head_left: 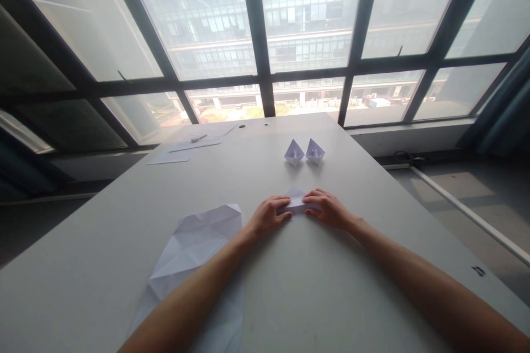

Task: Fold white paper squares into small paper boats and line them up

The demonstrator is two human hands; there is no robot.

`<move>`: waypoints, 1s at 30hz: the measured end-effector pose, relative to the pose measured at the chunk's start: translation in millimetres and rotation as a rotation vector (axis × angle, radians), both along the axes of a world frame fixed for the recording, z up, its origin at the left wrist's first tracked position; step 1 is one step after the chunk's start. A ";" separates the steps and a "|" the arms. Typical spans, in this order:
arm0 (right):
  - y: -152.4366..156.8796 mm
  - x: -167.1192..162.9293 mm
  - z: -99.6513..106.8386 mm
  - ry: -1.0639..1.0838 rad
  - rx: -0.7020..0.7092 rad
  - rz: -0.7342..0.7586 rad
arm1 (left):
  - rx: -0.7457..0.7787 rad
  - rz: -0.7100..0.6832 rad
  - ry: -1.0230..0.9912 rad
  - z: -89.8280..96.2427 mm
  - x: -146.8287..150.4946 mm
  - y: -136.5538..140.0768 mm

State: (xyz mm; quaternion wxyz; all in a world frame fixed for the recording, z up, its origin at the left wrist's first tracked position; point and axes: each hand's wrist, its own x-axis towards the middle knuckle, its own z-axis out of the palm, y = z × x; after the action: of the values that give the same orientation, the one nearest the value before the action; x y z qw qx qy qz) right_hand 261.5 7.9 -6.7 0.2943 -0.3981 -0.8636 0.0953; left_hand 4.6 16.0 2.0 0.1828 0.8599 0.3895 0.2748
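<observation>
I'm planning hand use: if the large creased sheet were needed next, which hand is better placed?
Probably the left hand: it is nearer the creased sheet. The right hand is farther off, and both hold folded paper.

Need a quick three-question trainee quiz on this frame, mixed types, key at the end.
1. True or false: the left hand and right hand both touch the small folded paper.
2. How many folded paper shapes sit on the table just beyond the hands?
3. Which forearm partly hides the large creased sheet? A) left B) right C) neither

Key: 1 true; 2 two; 3 A
</observation>
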 end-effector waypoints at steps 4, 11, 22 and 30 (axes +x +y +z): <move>1.1 1.8 0.3 0.025 0.003 0.010 | -0.037 0.018 -0.035 -2.7 -0.8 2.5; 1.3 -0.8 6.9 -0.018 0.134 -0.072 | 0.069 0.098 0.067 4.0 1.9 -5.2; -2.0 -0.6 13.2 -0.121 0.211 -0.199 | 0.255 0.154 0.161 11.0 4.6 -9.3; -8.3 -6.6 9.5 -0.265 0.079 -0.241 | 0.202 0.131 0.306 6.1 11.2 -16.0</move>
State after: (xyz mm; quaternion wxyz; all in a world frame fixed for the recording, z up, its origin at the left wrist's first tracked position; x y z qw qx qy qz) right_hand 254.8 -0.4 2.8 0.2028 -0.4961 -0.8438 -0.0279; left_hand 15.9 0.1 8.0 0.0159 0.8784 0.4384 0.1897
